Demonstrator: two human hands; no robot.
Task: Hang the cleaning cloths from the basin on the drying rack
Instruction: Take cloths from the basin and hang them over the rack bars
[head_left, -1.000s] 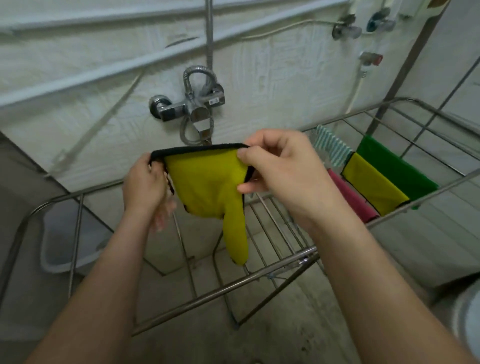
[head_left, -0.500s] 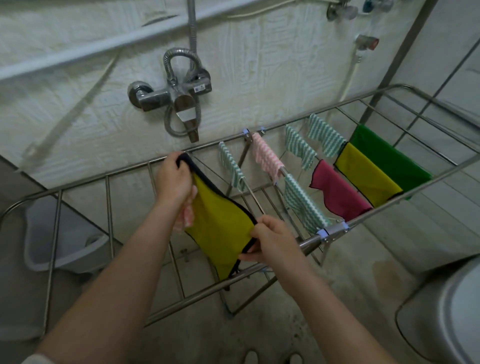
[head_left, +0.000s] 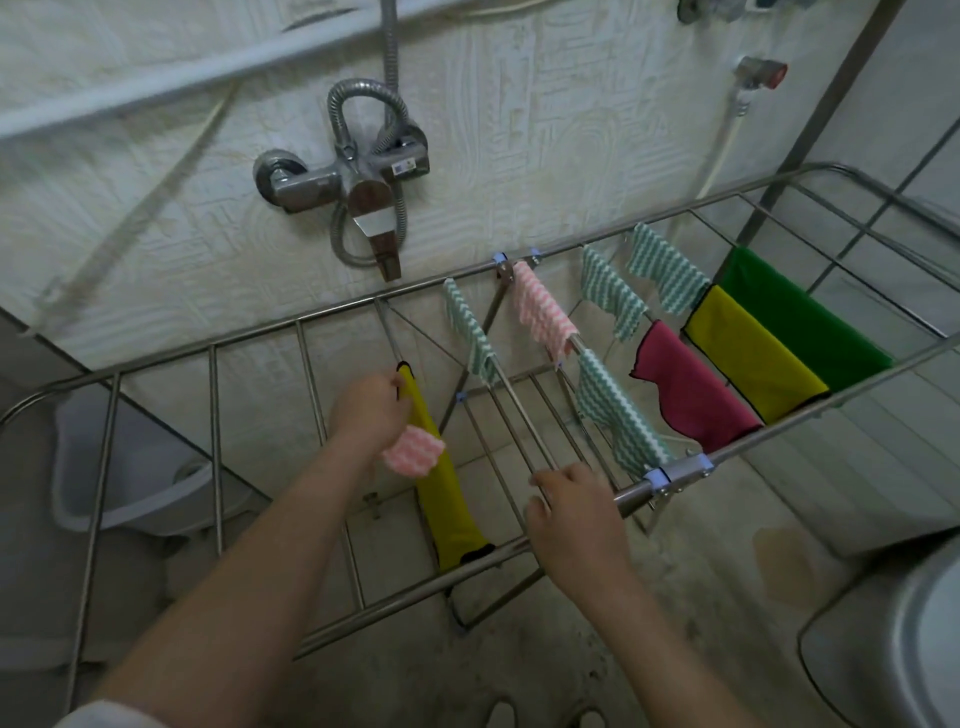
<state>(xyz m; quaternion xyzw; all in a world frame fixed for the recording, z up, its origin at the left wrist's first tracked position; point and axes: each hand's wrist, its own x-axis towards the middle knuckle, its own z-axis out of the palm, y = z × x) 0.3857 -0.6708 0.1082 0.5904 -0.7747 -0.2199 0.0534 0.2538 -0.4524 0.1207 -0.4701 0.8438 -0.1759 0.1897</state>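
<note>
Where it drapes over a cross rod left of the middle of the drying rack (head_left: 213, 347), the yellow cloth (head_left: 447, 499) forms a narrow strip. Its long axis runs from the wall side toward the near rail, and its black-edged lower end reaches that rail and points at the person. The left hand (head_left: 371, 410) pinches the cloth's far end and also keeps a pink-striped cloth (head_left: 414, 457) tucked under the palm.

Half a second ago both hands stretched the yellow cloth wide above the rods. Now it lies folded along one rod, and the right hand (head_left: 571, 514) has let go and moved to the right. It holds nothing, its fingers loosely bent over the near rail. Whether its fingertips touch the thin rods cannot be told.

The rod under the yellow cloth is covered, and most of the pink-striped cloth is hidden by the left hand. Farther right hang striped cloths, a magenta cloth (head_left: 691, 389) and a green cloth (head_left: 800, 317). At the left the basin (head_left: 119, 467) shows only in part behind the rack's bars, its inside hard to make out.
</note>
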